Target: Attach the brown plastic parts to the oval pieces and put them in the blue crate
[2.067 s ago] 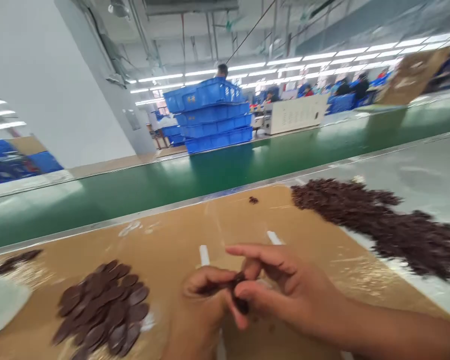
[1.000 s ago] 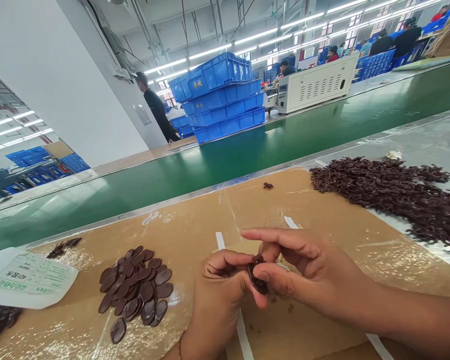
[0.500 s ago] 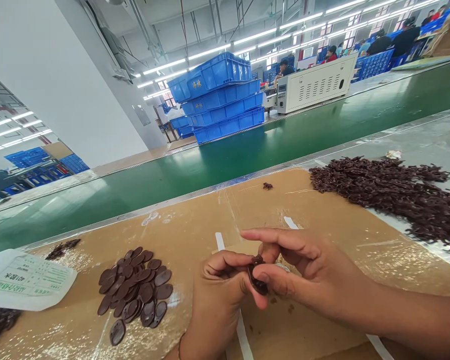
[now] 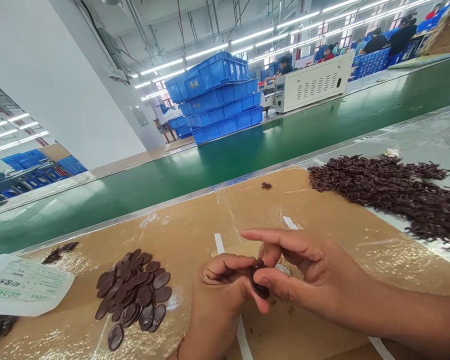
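Between both hands is a small dark brown oval piece [image 4: 258, 282], with a knobbly bit at its upper end. My left hand [image 4: 225, 295] pinches it from the left, thumb and fingers closed on it. My right hand [image 4: 307, 270] grips the same piece from the right with its thumb against the face; its index finger stretches out above. Fingers hide much of the piece. Left of my hands lies a heap of flat brown oval discs [image 4: 135, 287], some with small holes. A long pile of dark brown twig-like pieces [image 4: 382, 185] spreads at the far right.
A white bottle with a printed label [image 4: 26, 285] lies at the left edge. Brown board [image 4: 187, 230] covers the table. Beyond runs a green conveyor belt [image 4: 225, 155], with stacked blue crates [image 4: 221, 95] and a beige machine [image 4: 315, 82] behind it. People sit farther back.
The view has shifted very slightly. Both hands keep their hold on the brown oval piece, with hardly any visible movement.
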Available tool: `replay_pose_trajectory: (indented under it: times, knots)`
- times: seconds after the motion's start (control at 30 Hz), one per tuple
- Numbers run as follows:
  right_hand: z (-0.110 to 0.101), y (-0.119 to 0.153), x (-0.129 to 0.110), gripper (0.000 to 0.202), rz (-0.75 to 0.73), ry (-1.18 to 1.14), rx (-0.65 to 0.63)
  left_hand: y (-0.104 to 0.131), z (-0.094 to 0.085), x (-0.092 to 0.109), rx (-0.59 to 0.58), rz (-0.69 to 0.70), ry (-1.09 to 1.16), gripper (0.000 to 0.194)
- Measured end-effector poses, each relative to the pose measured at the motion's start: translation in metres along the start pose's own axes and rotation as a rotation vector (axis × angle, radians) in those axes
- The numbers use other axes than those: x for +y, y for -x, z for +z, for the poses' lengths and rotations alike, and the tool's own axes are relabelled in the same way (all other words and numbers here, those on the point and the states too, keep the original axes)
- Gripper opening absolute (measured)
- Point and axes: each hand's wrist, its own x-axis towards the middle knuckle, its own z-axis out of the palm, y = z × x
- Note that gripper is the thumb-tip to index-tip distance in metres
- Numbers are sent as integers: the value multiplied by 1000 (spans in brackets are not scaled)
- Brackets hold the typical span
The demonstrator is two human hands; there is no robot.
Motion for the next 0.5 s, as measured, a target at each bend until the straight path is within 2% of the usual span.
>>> replay_pose_trajectory:
  times: [0.2,0.33,0.5]
  knots:
    - [-4,1,-1,47,-79,42,8,3,2,-4,66,-4,7,26]
    - [-11,2,-5,42,-121,-15,-2,2,0,-2,1,-14,-19,31]
    - [-15,2,-8,33,-154,-35,100,-2,-4,-1,-80,-43,11,44]
